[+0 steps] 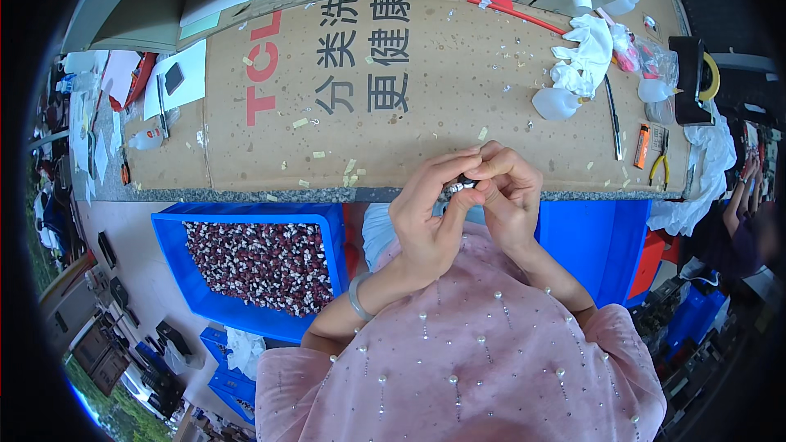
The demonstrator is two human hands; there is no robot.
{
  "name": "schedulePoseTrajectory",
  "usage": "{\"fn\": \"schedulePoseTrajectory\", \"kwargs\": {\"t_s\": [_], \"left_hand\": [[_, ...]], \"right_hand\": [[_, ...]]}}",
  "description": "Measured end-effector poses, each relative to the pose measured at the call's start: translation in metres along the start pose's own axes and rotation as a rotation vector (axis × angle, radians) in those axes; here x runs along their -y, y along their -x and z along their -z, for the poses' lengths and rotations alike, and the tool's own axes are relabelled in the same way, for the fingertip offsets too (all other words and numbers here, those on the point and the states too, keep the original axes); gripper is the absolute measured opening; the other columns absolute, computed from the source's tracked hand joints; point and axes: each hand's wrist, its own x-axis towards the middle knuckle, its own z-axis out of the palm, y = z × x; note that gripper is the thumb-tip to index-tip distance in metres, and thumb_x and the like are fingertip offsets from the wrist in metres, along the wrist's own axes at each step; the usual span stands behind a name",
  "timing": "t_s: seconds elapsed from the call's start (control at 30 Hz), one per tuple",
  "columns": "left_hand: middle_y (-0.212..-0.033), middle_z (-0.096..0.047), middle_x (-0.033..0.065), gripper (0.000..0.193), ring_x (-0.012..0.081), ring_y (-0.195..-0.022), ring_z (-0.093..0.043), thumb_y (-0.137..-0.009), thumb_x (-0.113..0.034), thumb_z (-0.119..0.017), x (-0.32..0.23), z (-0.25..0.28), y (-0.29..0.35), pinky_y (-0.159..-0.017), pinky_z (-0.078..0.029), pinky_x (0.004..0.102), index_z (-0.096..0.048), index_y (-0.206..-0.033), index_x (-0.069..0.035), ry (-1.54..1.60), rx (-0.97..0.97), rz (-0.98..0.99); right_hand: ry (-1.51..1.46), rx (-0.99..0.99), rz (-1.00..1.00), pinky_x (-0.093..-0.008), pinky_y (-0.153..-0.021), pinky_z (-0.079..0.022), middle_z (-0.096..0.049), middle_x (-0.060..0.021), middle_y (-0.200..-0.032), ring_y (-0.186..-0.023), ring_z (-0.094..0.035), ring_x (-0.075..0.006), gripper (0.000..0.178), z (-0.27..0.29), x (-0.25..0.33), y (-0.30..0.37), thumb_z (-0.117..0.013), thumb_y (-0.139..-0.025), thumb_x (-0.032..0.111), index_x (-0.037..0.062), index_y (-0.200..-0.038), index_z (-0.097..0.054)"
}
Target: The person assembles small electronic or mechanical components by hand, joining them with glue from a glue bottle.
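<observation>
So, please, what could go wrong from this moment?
The left hand and right hand hold a small dark-and-white part with the fingertips, near the front edge of the workbench; it might slip and fall off. The yellow-handled pliers lie close to that edge too, so an elbow or sleeve could knock them down.

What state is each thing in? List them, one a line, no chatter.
Left hand, pinching the small part
Right hand, also pinching it
Small part, held between both hands' fingertips
Left blue bin, loaded with dark red and white pieces
White cloth, crumpled
Cardboard, lying flat, dotted with scraps
Pliers, handles apart
</observation>
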Motion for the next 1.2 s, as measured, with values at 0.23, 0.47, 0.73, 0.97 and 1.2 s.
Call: {"fn": "schedulePoseTrajectory", "kwargs": {"t_s": [0.23,0.47,0.73,0.97,1.2], "left_hand": [[-0.102,-0.063,0.0168,0.025,0.0244,-0.087,-0.064,-0.075,0.002,-0.064,-0.001,0.003,-0.002,-0.073,-0.05,0.0281,-0.061,-0.1,0.003,-0.042,0.028,-0.027],[-0.109,-0.061,0.0191,0.031,0.033,-0.095,-0.063,-0.07,0.005,-0.065,-0.031,0.018,-0.014,-0.075,-0.054,0.0329,-0.061,-0.101,0.003,-0.006,0.19,-0.378],[-0.112,-0.06,0.0184,0.033,0.035,-0.099,-0.061,-0.067,0.002,-0.071,-0.035,0.024,-0.009,-0.072,-0.056,0.0353,-0.061,-0.099,0.002,0.022,0.224,-0.384],[-0.107,-0.061,0.0194,0.033,0.0342,-0.098,-0.062,-0.068,0.004,-0.069,-0.032,0.023,-0.009,-0.076,-0.054,0.0348,-0.06,-0.1,0.004,0.044,0.185,-0.343],[-0.105,-0.063,0.0185,0.027,0.0249,-0.088,-0.064,-0.072,0.005,-0.065,0.002,0.007,-0.014,-0.073,-0.051,0.0284,-0.061,-0.099,0.004,-0.02,0.056,-0.151]], "right_hand": [[0.066,-0.029,0.076,-0.0195,-0.058,-0.043,-0.058,-0.0088,-0.088,-0.07,-0.055,-0.0095,0.011,-0.003,0.005,-0.002,-0.056,-0.078,-0.01,-0.0029,-0.085,-0.062],[0.319,0.149,0.406,-0.0261,-0.056,-0.046,-0.06,-0.0158,-0.084,-0.062,-0.056,-0.0199,0.021,-0.023,0.054,-0.006,-0.051,-0.068,-0.016,-0.0027,-0.077,-0.064],[0.319,0.186,0.408,-0.0315,-0.065,-0.05,-0.062,-0.0187,-0.086,-0.07,-0.06,-0.0277,0.022,-0.029,0.058,-0.003,-0.054,-0.061,-0.014,-0.0027,-0.075,-0.066],[0.335,0.171,0.388,-0.0305,-0.063,-0.049,-0.061,-0.0181,-0.087,-0.069,-0.06,-0.0268,0.018,-0.027,0.056,-0.006,-0.054,-0.064,-0.014,-0.0029,-0.074,-0.065],[0.176,0.034,0.161,-0.0221,-0.059,-0.044,-0.058,-0.0113,-0.085,-0.07,-0.057,-0.0138,0.01,-0.01,0.014,-0.013,-0.058,-0.077,-0.009,-0.0031,-0.083,-0.064]]}}
